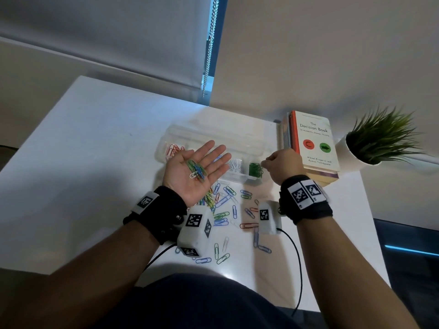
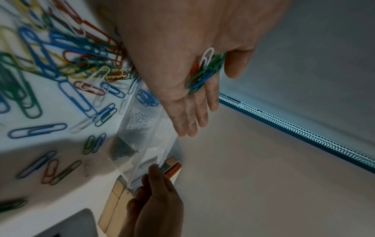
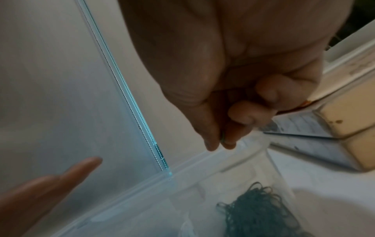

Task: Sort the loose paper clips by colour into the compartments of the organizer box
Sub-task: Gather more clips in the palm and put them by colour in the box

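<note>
Over the green compartment (image 1: 255,170) my right hand (image 1: 281,165) pinches a green clip (image 3: 222,137) — release it next. My left hand (image 1: 197,169) lies flat and open, cupping mixed clips (image 1: 197,170) — pick another.

Mixed clips (image 1: 223,210) loose on table; clear organizer box (image 1: 257,148) part-filled.

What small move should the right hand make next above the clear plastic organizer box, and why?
Probably release: the right hand pinches what looks like a green clip at its fingertips, directly above the compartment of green paper clips in the clear plastic organizer box. Then it can return to the open left hand, whose palm carries mixed clips.
</note>
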`<action>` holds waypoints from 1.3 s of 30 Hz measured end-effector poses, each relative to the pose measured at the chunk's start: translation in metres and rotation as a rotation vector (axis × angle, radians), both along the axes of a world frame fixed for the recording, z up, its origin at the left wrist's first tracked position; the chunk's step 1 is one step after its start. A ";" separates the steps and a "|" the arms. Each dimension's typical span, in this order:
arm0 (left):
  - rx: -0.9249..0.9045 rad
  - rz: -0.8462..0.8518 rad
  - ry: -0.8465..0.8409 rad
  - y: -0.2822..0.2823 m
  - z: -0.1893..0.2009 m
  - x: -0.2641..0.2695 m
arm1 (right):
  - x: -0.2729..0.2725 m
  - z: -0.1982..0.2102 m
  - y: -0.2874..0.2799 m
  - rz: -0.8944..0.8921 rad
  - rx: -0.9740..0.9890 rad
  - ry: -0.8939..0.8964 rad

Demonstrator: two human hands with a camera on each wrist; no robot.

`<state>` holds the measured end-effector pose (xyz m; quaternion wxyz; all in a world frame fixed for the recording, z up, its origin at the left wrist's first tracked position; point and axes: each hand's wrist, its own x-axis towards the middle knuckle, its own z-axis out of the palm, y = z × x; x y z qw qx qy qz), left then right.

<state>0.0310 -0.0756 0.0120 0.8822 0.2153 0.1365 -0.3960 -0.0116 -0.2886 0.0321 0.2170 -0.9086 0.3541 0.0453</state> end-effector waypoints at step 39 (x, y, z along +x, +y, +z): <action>0.018 -0.136 -0.055 0.049 0.024 0.002 | -0.020 0.042 0.155 0.266 0.289 -0.308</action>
